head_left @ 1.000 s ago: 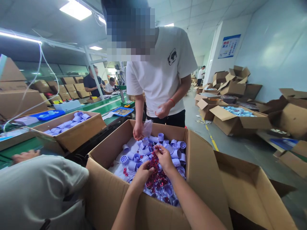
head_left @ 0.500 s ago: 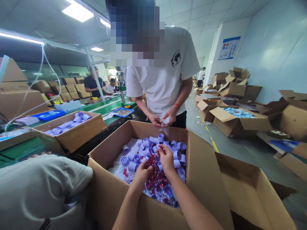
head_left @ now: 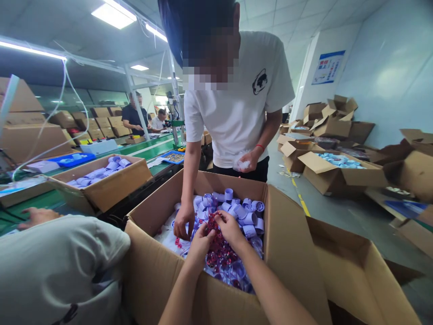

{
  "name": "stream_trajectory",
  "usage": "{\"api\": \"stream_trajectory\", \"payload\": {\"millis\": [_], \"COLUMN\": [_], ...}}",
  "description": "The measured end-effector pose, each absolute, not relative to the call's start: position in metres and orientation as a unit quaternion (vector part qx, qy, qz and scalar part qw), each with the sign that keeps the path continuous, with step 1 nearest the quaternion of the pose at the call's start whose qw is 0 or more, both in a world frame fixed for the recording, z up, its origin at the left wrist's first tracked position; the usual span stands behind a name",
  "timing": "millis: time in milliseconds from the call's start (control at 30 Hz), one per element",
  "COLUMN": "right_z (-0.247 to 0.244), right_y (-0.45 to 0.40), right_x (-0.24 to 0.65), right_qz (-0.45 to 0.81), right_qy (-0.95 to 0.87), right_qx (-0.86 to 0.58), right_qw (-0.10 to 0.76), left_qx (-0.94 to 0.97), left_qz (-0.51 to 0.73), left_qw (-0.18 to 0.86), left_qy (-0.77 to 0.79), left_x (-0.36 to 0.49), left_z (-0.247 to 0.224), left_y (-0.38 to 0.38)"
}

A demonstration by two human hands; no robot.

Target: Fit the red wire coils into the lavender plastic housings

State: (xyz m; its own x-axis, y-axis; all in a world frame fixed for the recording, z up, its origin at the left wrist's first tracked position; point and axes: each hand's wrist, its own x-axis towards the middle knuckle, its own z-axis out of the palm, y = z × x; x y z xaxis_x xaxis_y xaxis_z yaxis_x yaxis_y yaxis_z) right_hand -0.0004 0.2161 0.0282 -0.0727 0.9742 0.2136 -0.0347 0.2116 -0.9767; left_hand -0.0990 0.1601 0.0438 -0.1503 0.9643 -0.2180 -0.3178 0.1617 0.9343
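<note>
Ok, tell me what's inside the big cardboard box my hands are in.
The box holds lilac cylindrical pieces and a tangle of small red parts. Whatever lies beneath that heap is covered.

Forearms, two, bare: left forearm (head_left: 180,291), entering from the lower edge and slanting up to the right; right forearm (head_left: 272,286), slanting up to the left. The pair converges forward.
Wrists, two, bare, roughly in line with the forearms.
Left hand (head_left: 200,243), one: fingers bent, thumb raised and angled inward.
Right hand (head_left: 230,229), one: slightly farther forward, back uppermost, fingers curled, thumb and forefinger pinched at the tips.
Spacing: hands near each other, apart.
</note>
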Motion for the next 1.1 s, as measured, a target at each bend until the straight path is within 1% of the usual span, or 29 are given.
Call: {"api": "stream_trajectory", "payload": {"millis": [100,200,333,533,600,700,767,833,1000,1100], "right_z": [0.028,0.029,0.031,0.035,0.035,0.035,0.035,0.036,0.039,0.039], "right_y": [0.215,0.211,0.205,0.208,0.210,0.210,0.209,0.207,0.198,0.194], "right_x": [0.000,-0.003,-0.006,-0.004,-0.004,-0.004,-0.003,-0.002,-0.006,-0.010], "right_qz": [0.428,0.380,0.342,0.284,0.317,0.424,0.441,0.403,0.262,0.231], "right_qy": [-0.556,-0.569,-0.587,-0.555,-0.560,-0.568,-0.570,-0.585,-0.639,-0.655], "right_qx": [-0.446,-0.471,-0.472,-0.507,-0.491,-0.445,-0.437,-0.446,-0.483,-0.486], "right_qw": [0.556,0.556,0.562,0.595,0.588,0.547,0.538,0.544,0.538,0.531], "left_qx": [0.325,0.331,0.332,0.327,0.343,0.355,0.355,0.353,0.342,0.324], "left_qz": [0.562,0.558,0.582,0.595,0.591,0.575,0.570,0.567,0.551,0.546], "left_qw": [0.578,0.585,0.563,0.533,0.531,0.544,0.551,0.556,0.562,0.567], "left_qy": [0.494,0.486,0.484,0.505,0.501,0.497,0.496,0.494,0.513,0.524], "left_x": [-0.099,-0.100,-0.101,-0.103,-0.103,-0.102,-0.101,-0.100,-0.098,-0.097], "left_z": [0.041,0.037,0.035,0.033,0.031,0.027,0.026,0.026,0.028,0.031], "left_y": [0.163,0.165,0.167,0.168,0.168,0.167,0.167,0.168,0.166,0.165]}}
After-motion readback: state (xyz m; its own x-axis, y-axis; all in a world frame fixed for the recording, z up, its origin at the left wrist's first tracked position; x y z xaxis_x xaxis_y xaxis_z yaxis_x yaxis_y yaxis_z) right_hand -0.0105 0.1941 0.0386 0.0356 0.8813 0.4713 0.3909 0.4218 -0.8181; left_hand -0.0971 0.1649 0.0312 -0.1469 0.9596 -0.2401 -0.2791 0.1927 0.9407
